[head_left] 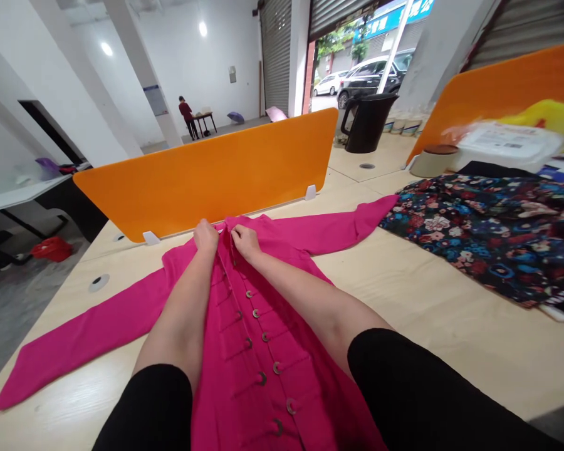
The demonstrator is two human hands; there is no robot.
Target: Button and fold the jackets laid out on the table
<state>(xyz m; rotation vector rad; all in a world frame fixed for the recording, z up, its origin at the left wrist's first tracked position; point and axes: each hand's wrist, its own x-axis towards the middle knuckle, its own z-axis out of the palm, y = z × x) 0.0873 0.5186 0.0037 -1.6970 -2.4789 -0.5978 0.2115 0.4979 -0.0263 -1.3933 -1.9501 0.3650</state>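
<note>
A bright pink long-sleeved coat (pixel 272 275) lies front up on the pale wooden table, its sleeves spread to both sides. Two rows of round metal rings or buttons run down its front. At the neckline, my left hand (pixel 206 235) is closed on the left edge of the collar. Just beside it, my right hand (pixel 245 242) pinches the right edge of the collar opening. The fingertips of both hands are partly hidden by the fabric and the backs of the hands.
An orange divider (pixel 216 175) stands along the table's far edge. Folded dark floral cloth (pixel 489 232) lies at the right, touching the coat's cuff. Behind are a black pitcher (pixel 369 125), a lidded jar (pixel 433 161) and a white plastic box (pixel 510 145). A person (pixel 187 116) stands far off.
</note>
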